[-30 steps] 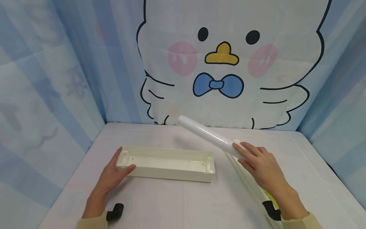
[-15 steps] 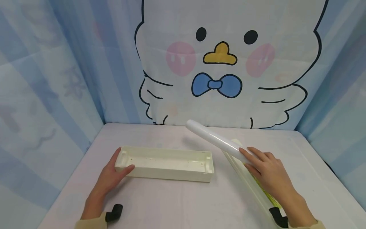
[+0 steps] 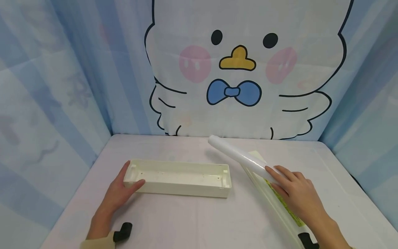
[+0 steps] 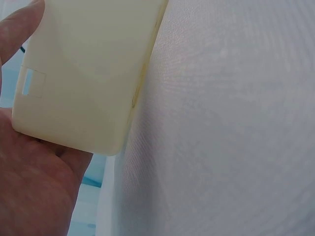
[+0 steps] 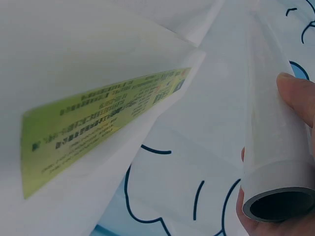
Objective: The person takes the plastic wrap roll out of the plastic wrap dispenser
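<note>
My left hand (image 3: pixel 116 197) grips the left end of a long cream open-topped box (image 3: pixel 183 188), thumb over its front wall. In the left wrist view, the box's smooth end (image 4: pixel 78 83) stands between thumb and palm. My right hand (image 3: pixel 300 197) holds the near end of a white roll of plastic film (image 3: pixel 234 153), whose far end tilts up to the left. Its dark hollow core (image 5: pixel 280 204) shows in the right wrist view. Beneath that hand lies a long pale cover-like piece (image 3: pixel 269 195) with a yellow-green printed label (image 5: pixel 98 128), partly hidden by the roll and arm.
A white cloth covers the table (image 3: pixel 174 224). Behind it hangs a curtain (image 3: pixel 186 110) with a cartoon figure, and blue curtains (image 3: pixel 46 103) close off both sides.
My right hand has drawn the roll to the right and toward me, and the far end has come lower. More of the label shows. My left hand stays on the box.
</note>
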`<action>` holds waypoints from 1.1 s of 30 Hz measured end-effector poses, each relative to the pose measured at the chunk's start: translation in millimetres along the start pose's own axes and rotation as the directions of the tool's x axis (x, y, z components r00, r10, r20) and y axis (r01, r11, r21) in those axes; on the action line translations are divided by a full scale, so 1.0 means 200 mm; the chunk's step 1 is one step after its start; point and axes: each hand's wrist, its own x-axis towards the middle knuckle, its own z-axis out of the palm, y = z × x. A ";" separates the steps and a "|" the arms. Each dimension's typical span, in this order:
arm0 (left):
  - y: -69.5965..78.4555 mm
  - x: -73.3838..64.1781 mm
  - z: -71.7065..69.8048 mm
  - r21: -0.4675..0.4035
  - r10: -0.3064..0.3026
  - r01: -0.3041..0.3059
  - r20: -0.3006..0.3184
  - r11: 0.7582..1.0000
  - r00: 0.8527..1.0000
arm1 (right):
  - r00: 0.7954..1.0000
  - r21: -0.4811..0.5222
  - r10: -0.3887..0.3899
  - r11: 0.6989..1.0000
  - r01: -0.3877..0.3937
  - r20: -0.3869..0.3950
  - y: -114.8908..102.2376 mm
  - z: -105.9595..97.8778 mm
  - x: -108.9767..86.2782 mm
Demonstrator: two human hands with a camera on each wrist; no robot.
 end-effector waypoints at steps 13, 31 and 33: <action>0.00 0.00 0.00 0.006 0.025 -0.025 -0.001 1.000 1.000 | 1.000 -0.006 0.002 1.000 -0.002 -0.004 0.04 0.02 -0.09; 0.01 0.00 -0.01 0.022 -0.008 0.008 0.019 1.000 1.000 | 0.991 -0.068 0.067 0.996 -0.059 0.115 0.03 -0.02 -0.17; 0.02 0.00 -0.01 0.022 -0.014 0.013 0.019 1.000 1.000 | 0.995 -0.070 0.047 0.997 -0.040 0.092 0.04 -0.02 -0.18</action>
